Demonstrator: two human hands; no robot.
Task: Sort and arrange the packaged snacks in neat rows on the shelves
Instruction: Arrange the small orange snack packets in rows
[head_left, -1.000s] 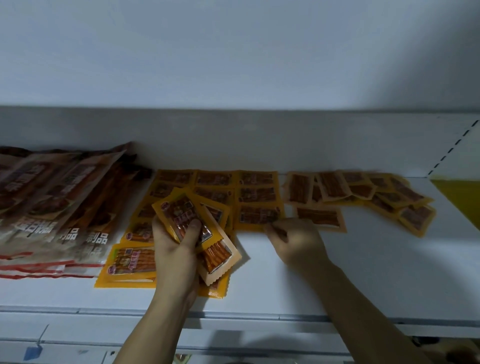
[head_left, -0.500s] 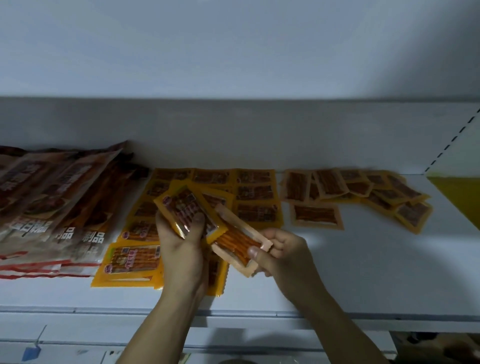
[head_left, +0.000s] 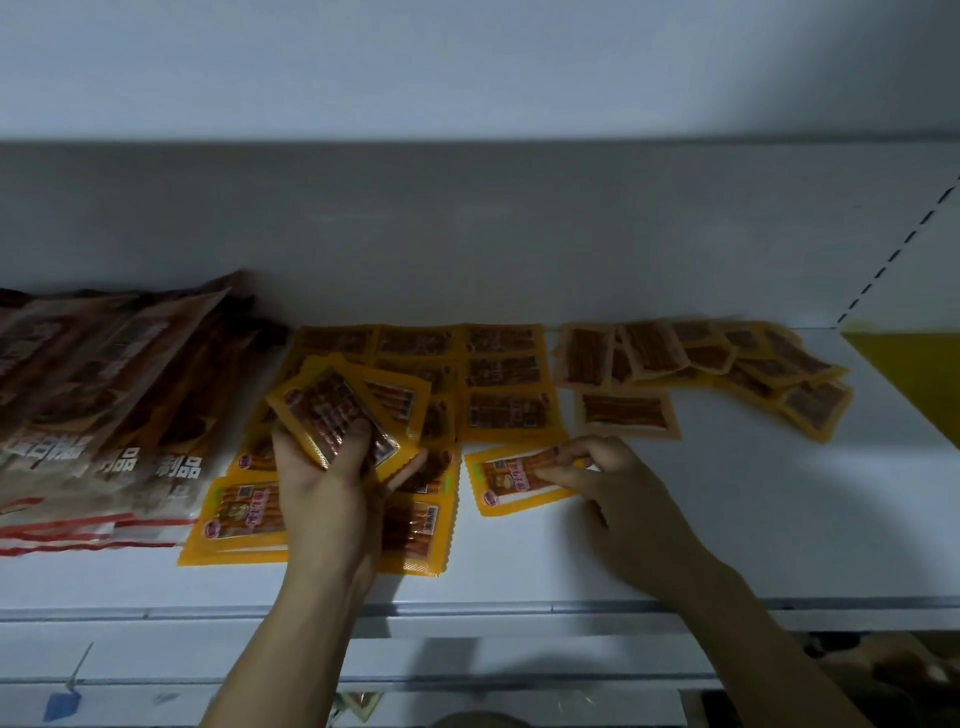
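A white shelf (head_left: 727, 545) holds packaged snacks under dim light, with a stack of large brown bags (head_left: 104, 415) printed in white characters lying at its left end. Beside the bags, yellow snack packets (head_left: 504, 374) lie flat in rows running back to the rear wall, while a loose pile of the same packets (head_left: 753, 364) overlaps untidily further right, one packet (head_left: 626, 413) lying apart in front of it. The person's left hand (head_left: 327, 493) grips a fanned bundle of packets (head_left: 337, 410) above the rows, fingers curled round its lower edge. The right hand (head_left: 618, 493) pinches the right end of a single yellow packet (head_left: 514, 480), which lies slightly tilted on the shelf just in front of the rightmost row.
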